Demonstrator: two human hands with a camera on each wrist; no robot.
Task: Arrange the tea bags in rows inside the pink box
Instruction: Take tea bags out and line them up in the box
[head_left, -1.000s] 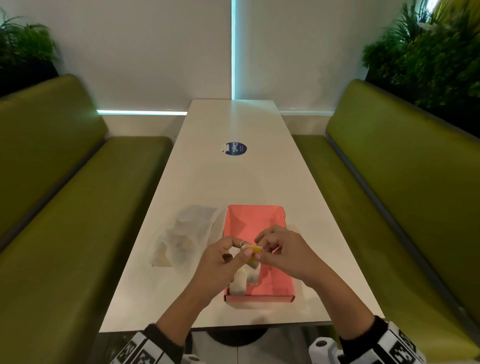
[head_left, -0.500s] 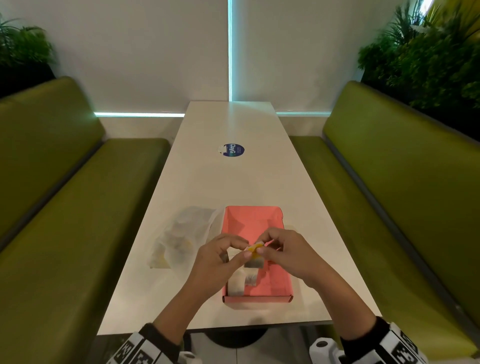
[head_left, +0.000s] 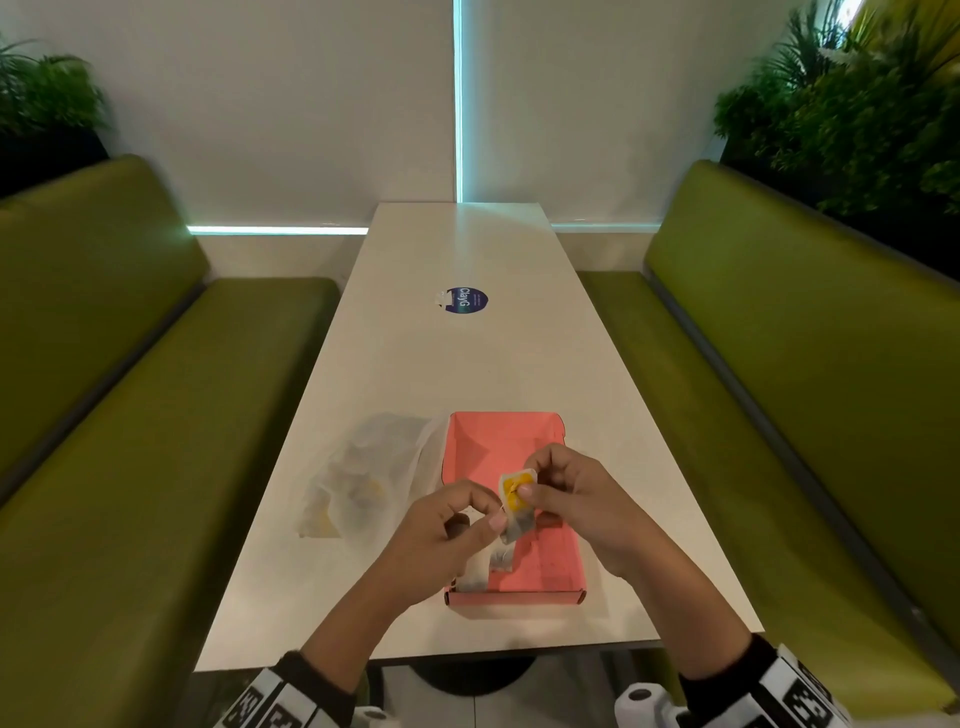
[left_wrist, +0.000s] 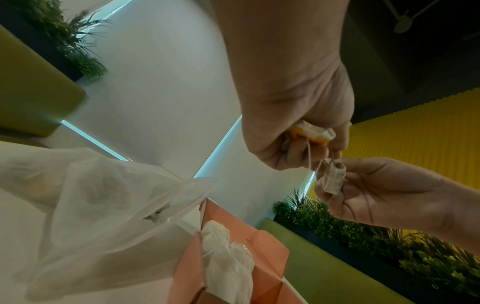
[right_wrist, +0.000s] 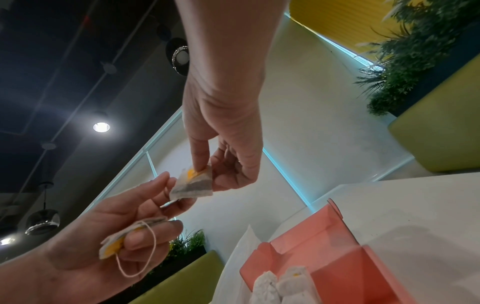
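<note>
Head view: both hands work a tea bag over the pink cardboard box (head_left: 506, 441), which sits near the table's near edge.

The right hand (head_left: 576, 501) pinches the small white paper tea bag with its yellow tag (head_left: 517, 506) between thumb and fingertips, other fingers loosely curled. The left hand (head_left: 441, 530) pinches the same bag's lower edge and, in the right wrist view, clamps a second yellow-tagged tea bag with a looping white string (right_wrist: 122, 242) under its curled fingers. Two tea bags (head_left: 491, 564) already stand at the box's near-left corner. To the box's left lies a clear plastic bag (head_left: 363, 467) holding more. The tea bag looks feather-light, limp and tearable; a hold at the stiffer tagged top seems best, as the string could snag.
</note>
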